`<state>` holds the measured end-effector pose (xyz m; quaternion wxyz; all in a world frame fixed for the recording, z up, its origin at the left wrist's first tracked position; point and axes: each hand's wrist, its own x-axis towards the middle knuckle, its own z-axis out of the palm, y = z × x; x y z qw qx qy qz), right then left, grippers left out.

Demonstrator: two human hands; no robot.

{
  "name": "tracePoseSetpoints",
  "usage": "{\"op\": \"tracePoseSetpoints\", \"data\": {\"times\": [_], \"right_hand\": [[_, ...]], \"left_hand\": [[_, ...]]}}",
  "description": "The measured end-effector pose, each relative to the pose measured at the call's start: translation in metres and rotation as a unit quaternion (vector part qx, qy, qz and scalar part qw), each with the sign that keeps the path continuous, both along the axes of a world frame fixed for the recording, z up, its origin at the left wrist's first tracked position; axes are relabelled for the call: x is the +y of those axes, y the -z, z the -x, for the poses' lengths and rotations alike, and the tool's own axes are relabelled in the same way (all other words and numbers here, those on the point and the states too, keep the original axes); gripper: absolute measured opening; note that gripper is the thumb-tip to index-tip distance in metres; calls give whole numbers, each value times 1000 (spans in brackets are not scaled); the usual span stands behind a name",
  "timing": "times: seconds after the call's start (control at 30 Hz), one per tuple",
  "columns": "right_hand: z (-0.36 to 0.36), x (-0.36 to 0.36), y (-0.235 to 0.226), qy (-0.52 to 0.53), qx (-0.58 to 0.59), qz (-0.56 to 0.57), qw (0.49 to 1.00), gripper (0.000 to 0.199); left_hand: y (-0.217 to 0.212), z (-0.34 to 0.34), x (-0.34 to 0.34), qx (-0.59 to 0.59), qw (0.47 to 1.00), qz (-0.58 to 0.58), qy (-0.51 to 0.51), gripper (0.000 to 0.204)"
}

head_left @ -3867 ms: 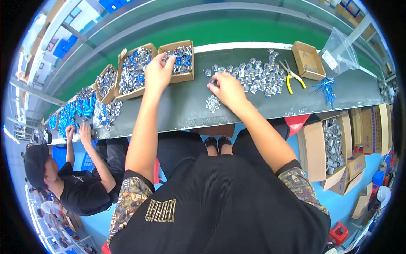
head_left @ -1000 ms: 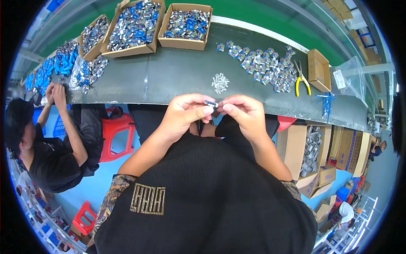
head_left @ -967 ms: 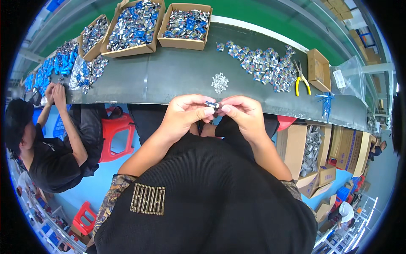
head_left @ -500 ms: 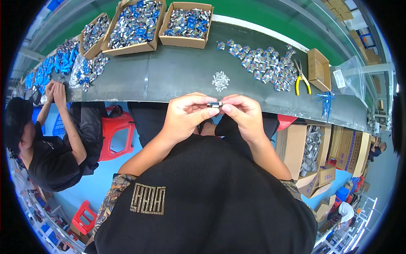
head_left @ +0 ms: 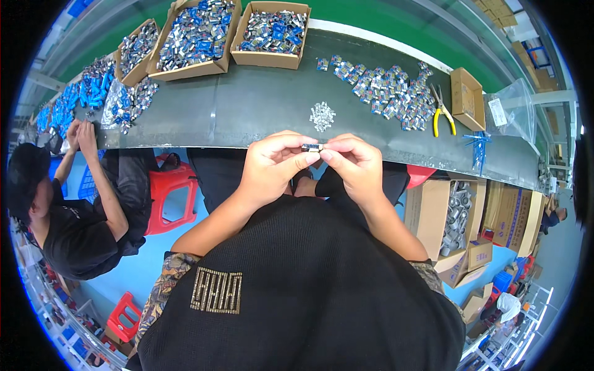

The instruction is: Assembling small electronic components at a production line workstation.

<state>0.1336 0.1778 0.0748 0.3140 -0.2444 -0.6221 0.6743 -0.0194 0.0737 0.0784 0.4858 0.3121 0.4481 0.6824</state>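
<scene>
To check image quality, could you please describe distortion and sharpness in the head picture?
In the head view, the long dark table curves, black fills the corners, and the small dark metallic part between left hand and right hand is too tiny for detail.

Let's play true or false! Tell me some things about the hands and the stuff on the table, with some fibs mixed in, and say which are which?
1. The left hand and the right hand both have fingers on one small part. True.
2. The pliers lie on the dark table. True.
3. The pliers' handles are red. False: they are yellow.
4. The little pile of pale pieces is on the floor. False: it is on the table, just beyond the hands.
5. A co-worker is at the table on the left. True.
6. The right hand is holding the pliers. False: its fingers are on the small part.
</scene>
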Motion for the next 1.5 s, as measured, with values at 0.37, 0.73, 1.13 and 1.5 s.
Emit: {"op": "tracePoseSetpoints", "data": {"times": [0.37,0.73,1.13,1.5], "right_hand": [[-2,12,-1,-39,-115,-118,986,10],[-16,-17,37,-112,-139,-44,983,11],[-19,-15,37,-163,-149,26,975,16],[-18,-28,65,-140,-126,161,969,14]], "left_hand": [[13,8,2,-29,994,92,56,20],[23,-1,-15,-73,980,181,49,19],[37,-6,-17,-113,964,236,55,15],[67,-6,-28,61,956,226,176,23]]}}
